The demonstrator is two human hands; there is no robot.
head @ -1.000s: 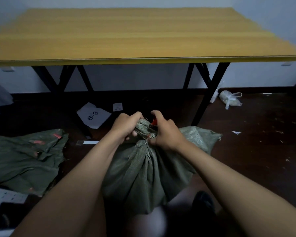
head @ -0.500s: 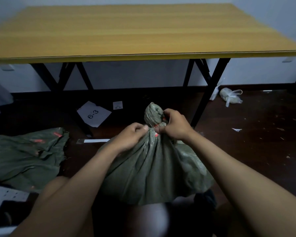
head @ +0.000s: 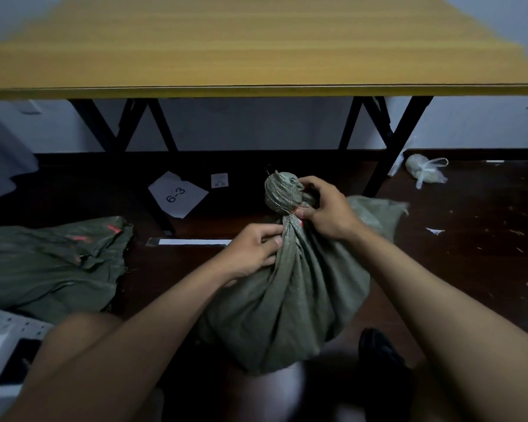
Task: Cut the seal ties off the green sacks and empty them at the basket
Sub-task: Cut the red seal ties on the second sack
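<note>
Green woven sack [head: 287,293], upright between my knees: left hand [head: 252,254] pinches the gathered neck steady; right hand [head: 323,208] grips at the red seal tie [head: 299,219], exposing it for cutting.

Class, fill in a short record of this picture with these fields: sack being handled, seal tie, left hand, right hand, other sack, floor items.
sack being handled: green sack, full, neck bunched and tied
seal tie: red tie still round the neck
left hand: left hand grips the sack below the tie
right hand: right hand pinches the neck at the tie
other sack: flat green sack on the floor, left
floor items: paper marked 6-3; knotted plastic bag
</note>
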